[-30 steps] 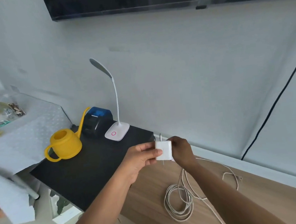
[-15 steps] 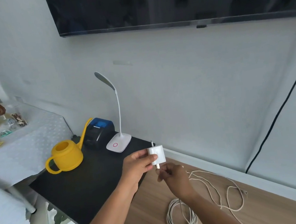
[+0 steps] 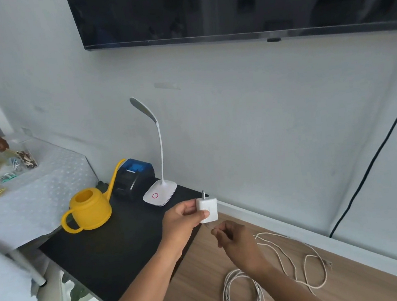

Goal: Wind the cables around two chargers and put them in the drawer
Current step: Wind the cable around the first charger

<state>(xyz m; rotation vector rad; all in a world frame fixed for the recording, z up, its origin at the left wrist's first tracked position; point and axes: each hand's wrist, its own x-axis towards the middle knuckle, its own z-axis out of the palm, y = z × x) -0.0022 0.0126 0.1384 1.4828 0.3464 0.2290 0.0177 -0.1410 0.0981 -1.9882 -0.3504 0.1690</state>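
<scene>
left hand (image 3: 184,218) grips the little white charger (image 3: 209,210) by its flat sides, held up over the black table (image 3: 104,244) edge; it's light, hard, slick plastic, so squeeze the faces and stay off the prongs; right hand (image 3: 237,238) looks like it's pinching the cable (image 3: 268,233) end just below; the cable is thin and floppy, the rest lying loose on the wooden top (image 3: 193,284), so keep it taut while wrapping
</scene>
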